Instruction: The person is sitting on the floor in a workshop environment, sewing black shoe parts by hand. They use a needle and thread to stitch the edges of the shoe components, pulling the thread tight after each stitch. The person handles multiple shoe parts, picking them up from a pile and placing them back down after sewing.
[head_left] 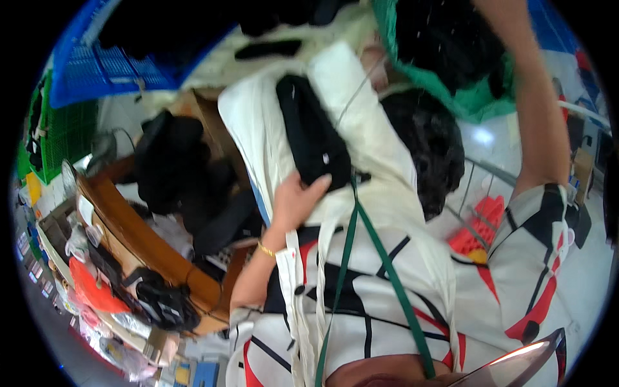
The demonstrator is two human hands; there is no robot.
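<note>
A long black folded fabric piece lies across the white cloth over my lap. My left hand is closed on its near end, thumb on top, with the other fingers partly hidden. My right arm reaches up and away to the far right. Only the base of my right hand shows at the upper edge, beside a green bag filled with black material; its fingers are out of sight. A green strap hangs from my neck down to the white cloth, near the black piece.
A blue crate with black items stands at the far left, a green crate beyond it. Black material is heaped left of my lap, by a brown wooden edge. A black plastic bag and a red basket are to the right.
</note>
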